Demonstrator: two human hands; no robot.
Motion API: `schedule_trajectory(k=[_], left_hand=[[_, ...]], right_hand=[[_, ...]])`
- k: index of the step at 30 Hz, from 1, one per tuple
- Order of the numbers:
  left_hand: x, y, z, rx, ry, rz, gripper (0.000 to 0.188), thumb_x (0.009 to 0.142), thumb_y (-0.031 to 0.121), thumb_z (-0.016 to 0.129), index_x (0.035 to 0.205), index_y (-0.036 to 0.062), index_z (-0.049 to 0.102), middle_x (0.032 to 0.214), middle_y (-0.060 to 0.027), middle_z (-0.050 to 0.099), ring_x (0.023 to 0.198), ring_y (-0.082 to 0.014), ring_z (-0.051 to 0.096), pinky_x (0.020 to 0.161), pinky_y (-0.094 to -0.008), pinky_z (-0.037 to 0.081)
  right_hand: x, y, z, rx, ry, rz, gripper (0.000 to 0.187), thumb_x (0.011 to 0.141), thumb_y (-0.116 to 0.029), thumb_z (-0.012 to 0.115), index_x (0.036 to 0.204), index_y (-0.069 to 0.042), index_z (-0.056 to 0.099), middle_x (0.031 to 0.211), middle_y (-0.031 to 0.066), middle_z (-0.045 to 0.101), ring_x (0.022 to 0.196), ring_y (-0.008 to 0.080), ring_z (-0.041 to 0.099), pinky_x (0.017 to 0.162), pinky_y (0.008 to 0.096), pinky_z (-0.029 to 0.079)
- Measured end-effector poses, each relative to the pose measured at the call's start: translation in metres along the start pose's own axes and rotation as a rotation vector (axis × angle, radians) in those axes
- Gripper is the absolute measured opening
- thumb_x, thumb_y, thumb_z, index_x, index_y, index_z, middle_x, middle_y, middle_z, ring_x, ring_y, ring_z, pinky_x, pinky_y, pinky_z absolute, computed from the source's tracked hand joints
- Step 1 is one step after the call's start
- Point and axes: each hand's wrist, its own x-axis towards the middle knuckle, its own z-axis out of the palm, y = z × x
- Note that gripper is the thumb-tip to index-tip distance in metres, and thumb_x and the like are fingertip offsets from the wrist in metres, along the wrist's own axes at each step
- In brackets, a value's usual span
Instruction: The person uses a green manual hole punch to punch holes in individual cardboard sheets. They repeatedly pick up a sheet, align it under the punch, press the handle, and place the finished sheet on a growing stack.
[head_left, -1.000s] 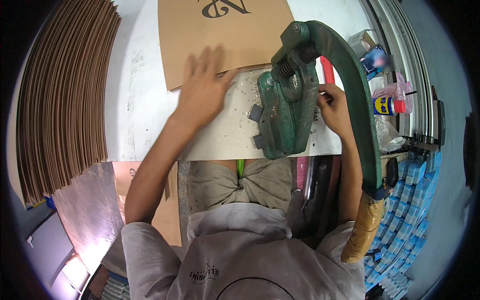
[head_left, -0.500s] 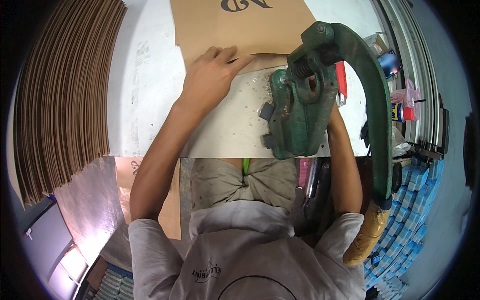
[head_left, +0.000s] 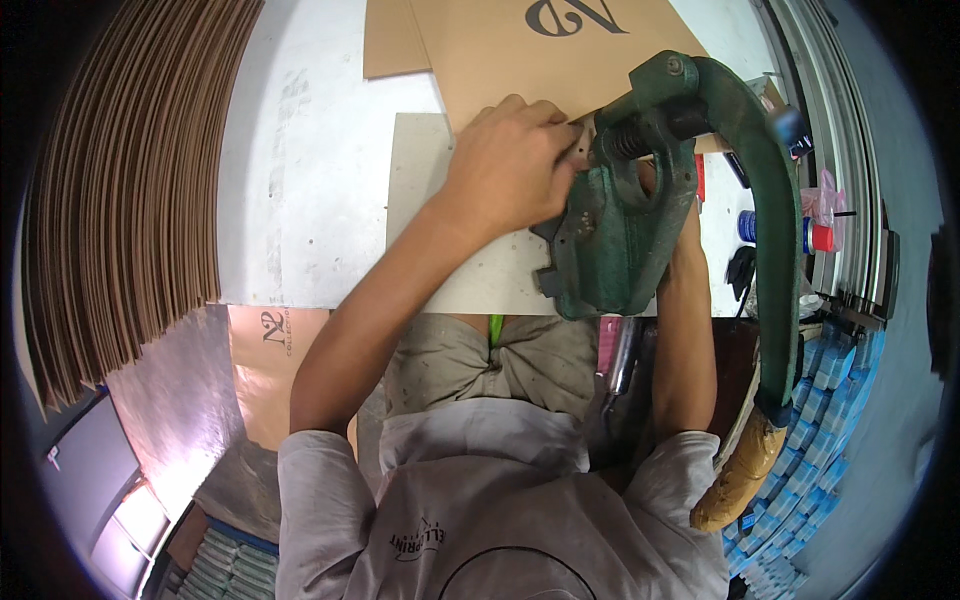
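Note:
A brown kraft paper bag (head_left: pixel 510 65) with dark lettering lies at a slant on the table, its near edge running into the green hand-lever press (head_left: pixel 620 240). My left hand (head_left: pixel 515 160) is closed on that edge at the left of the press head, fingers curled toward the jaw. Behind the press body is my right hand (head_left: pixel 648 178); only a little skin shows through the gap, and its fingers are hidden. The press's curved lever (head_left: pixel 780 260) comes down on the right to a tape-wrapped handle (head_left: pixel 740 480).
A tall stack of brown card pieces (head_left: pixel 130 200) stands at the left. Another brown sheet (head_left: pixel 393 45) lies beyond the bag. A grey board (head_left: pixel 480 275) sits under the press. On the right are a blue can with a red cap (head_left: pixel 820 238) and blue packs (head_left: pixel 820 420).
My left hand has moved right to the press and closed on the bag's edge. The bag has shifted right and turned, uncovering another sheet. The press appears slightly farther right.

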Motion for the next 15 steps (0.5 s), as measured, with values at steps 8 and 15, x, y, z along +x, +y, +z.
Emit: schedule_trajectory(k=[8,15], left_hand=[[0.004,0.008,0.015,0.079,-0.017,0.016,0.028,0.081,0.023,0.082,0.103,0.0071,0.079,0.105,-0.0053,0.069,0.098,-0.0288,0.063,0.086,-0.0410,0.054],[0.005,0.015,0.017,0.118,-0.017,0.018,0.024,0.080,0.020,0.081,0.100,0.0062,0.078,0.105,-0.0072,0.070,0.100,-0.0296,0.064,0.087,-0.0420,0.054]], right_hand=[[-0.030,-0.060,-0.041,-1.039,0.060,-0.263,0.036,0.097,-0.024,0.072,0.121,0.002,0.070,0.088,0.0047,0.068,0.069,0.0098,0.061,0.061,0.0262,0.048],[-0.177,-0.116,0.009,-1.485,-0.520,-1.067,0.052,0.104,-0.040,0.056,0.135,0.001,0.061,0.123,0.0194,0.069,0.110,0.0254,0.069,0.096,0.0346,0.055]])
